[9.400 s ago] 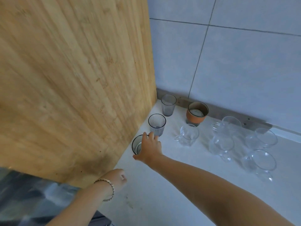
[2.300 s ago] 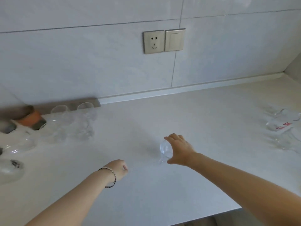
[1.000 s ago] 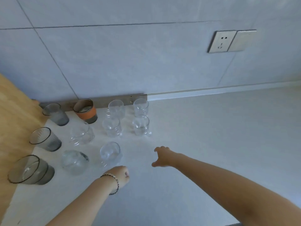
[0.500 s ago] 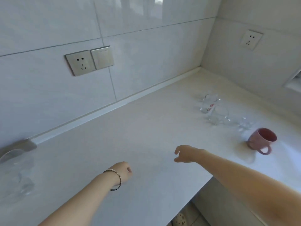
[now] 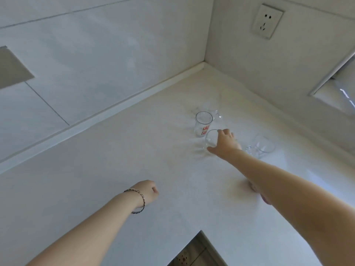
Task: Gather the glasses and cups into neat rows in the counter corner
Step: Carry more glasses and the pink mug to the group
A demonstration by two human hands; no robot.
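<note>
My right hand (image 5: 225, 144) reaches across the white counter (image 5: 119, 169) and closes over the rim of a small clear glass (image 5: 211, 139). Just behind it stands a taller clear glass with red print (image 5: 203, 125). A faint clear glass (image 5: 209, 108) sits further back toward the wall corner. To the right of my hand stands a clear handled cup (image 5: 264, 146). A pink cup (image 5: 254, 187) is mostly hidden under my right forearm. My left hand (image 5: 149, 190), with a bracelet at the wrist, is a fist holding nothing over the near counter.
Two tiled walls meet at a corner (image 5: 204, 63) behind the glasses. A wall socket (image 5: 268, 20) is on the right wall, above a window ledge (image 5: 334, 87). The counter's front edge steps inward at the bottom (image 5: 200, 232), with floor below.
The view has swung right, away from the gathered rows of glasses. My right hand has stretched from mid-counter, holding nothing, to the small clear glass and closed on it. My left fist stays put.
</note>
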